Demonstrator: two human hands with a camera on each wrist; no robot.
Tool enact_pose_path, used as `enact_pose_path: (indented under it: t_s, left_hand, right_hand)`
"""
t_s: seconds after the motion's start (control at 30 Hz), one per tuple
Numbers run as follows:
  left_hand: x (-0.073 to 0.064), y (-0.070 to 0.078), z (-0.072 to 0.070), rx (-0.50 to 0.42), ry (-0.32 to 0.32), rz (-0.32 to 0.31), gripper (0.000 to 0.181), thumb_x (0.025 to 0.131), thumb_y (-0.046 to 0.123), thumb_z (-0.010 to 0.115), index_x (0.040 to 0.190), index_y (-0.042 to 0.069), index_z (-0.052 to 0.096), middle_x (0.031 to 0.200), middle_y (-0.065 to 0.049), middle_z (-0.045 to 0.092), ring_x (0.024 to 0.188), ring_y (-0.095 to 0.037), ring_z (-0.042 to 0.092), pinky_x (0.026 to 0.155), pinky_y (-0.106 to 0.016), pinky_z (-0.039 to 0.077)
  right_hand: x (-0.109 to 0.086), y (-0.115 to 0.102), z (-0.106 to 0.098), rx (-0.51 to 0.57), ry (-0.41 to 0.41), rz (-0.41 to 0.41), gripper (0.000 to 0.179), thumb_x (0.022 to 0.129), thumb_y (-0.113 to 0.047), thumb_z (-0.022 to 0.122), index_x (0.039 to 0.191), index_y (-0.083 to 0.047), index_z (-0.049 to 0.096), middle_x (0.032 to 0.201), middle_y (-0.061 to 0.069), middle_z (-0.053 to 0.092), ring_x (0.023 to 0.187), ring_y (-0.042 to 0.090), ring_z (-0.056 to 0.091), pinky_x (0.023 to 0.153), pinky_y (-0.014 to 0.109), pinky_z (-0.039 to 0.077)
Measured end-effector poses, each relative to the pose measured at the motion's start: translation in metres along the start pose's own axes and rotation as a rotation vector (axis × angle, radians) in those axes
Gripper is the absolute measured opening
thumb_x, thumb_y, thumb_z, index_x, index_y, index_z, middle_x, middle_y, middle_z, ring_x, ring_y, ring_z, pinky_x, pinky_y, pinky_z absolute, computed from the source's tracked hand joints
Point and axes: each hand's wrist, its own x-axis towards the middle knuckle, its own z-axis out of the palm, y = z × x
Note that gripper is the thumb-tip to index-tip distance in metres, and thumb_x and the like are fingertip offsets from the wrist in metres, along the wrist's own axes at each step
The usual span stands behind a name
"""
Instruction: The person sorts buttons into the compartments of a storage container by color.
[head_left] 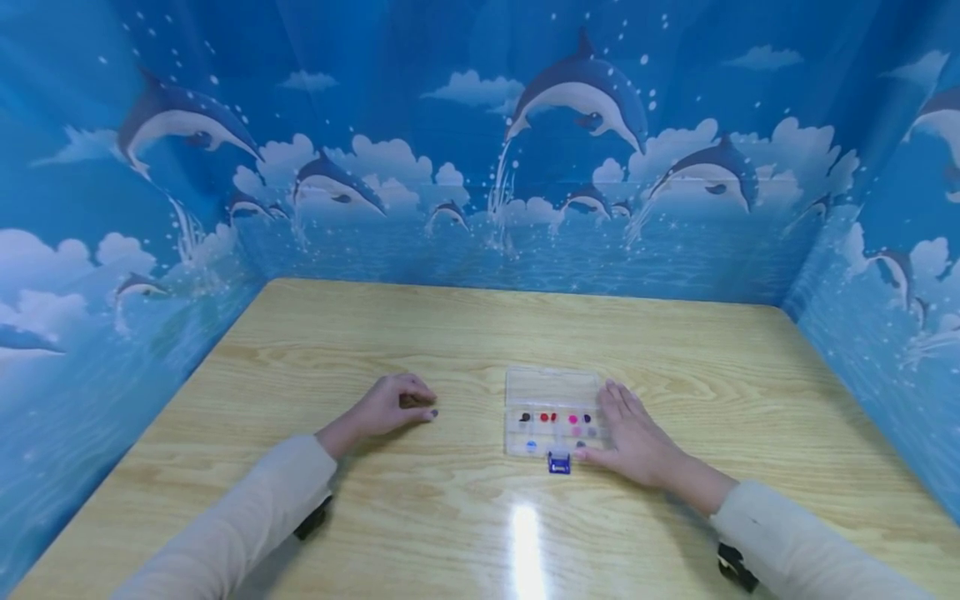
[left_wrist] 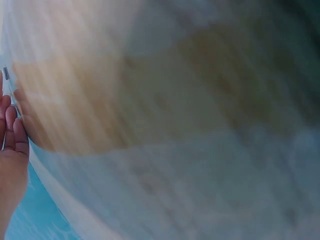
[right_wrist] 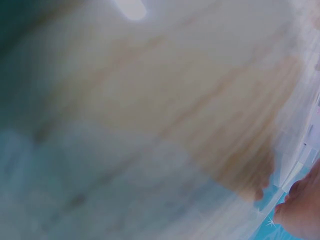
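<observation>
A clear plastic compartment box sits on the table, its transparent lid folded back and its blue latch toward me. Small pieces in black, red, pink and blue lie in its compartments. My right hand rests along the right side of the box, fingers straight, thumb at the front corner. Left of the box, my left hand is low over the table with fingers loosely bent. A small dark piece shows right at its thumb tip, with a gap below the index finger.
The wooden table reaches back to a blue dolphin-print curtain that encloses it on three sides. A bright light reflection crosses the tabletop in front of the box. Both wrist views show mostly blurred, glossy tabletop.
</observation>
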Motion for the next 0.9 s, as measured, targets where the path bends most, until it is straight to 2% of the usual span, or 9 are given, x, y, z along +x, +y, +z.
enact_pose_path:
  t_s: [0.17, 0.33, 0.63, 0.9]
  left_hand:
    - [0.0000, -0.0005, 0.0003, 0.023, -0.002, 0.020, 0.022, 0.080, 0.011, 0.071, 0.097, -0.002, 0.069, 0.095, -0.012, 0.066, 0.086, -0.021, 0.061, 0.073, -0.026, 0.051]
    - [0.0003, 0.0011, 0.0004, 0.023, -0.008, 0.011, 0.018, 0.080, 0.009, 0.071, 0.094, -0.001, 0.070, 0.094, -0.012, 0.066, 0.085, -0.022, 0.060, 0.073, -0.027, 0.051]
    - [0.0032, 0.0031, 0.0026, 0.015, -0.009, 0.018, 0.009, 0.079, 0.006, 0.070, 0.087, 0.001, 0.071, 0.088, -0.010, 0.065, 0.077, -0.013, 0.055, 0.066, -0.021, 0.046]
    - [0.0060, 0.0033, 0.0035, 0.054, -0.010, 0.031, 0.005, 0.079, 0.007, 0.071, 0.082, 0.003, 0.071, 0.084, -0.007, 0.064, 0.074, -0.009, 0.052, 0.063, -0.020, 0.044]
  right_hand:
    - [0.0002, 0.0008, 0.0004, -0.001, -0.002, 0.001, 0.103, 0.083, -0.063, 0.051, 0.141, 0.013, 0.015, 0.149, 0.031, 0.012, 0.139, 0.046, 0.012, 0.113, 0.054, 0.013]
    - [0.0004, 0.0021, 0.0017, -0.007, -0.002, 0.004, 0.103, 0.082, -0.064, 0.050, 0.141, 0.013, 0.015, 0.150, 0.030, 0.012, 0.139, 0.045, 0.012, 0.113, 0.054, 0.013]
    - [0.0001, 0.0021, 0.0016, -0.003, -0.004, 0.012, 0.104, 0.082, -0.065, 0.050, 0.142, 0.012, 0.015, 0.150, 0.030, 0.011, 0.139, 0.045, 0.011, 0.113, 0.053, 0.012]
    - [-0.0003, 0.0003, 0.0001, -0.009, 0.002, 0.008, 0.103, 0.082, -0.064, 0.051, 0.141, 0.013, 0.016, 0.149, 0.031, 0.013, 0.139, 0.046, 0.012, 0.113, 0.054, 0.014]
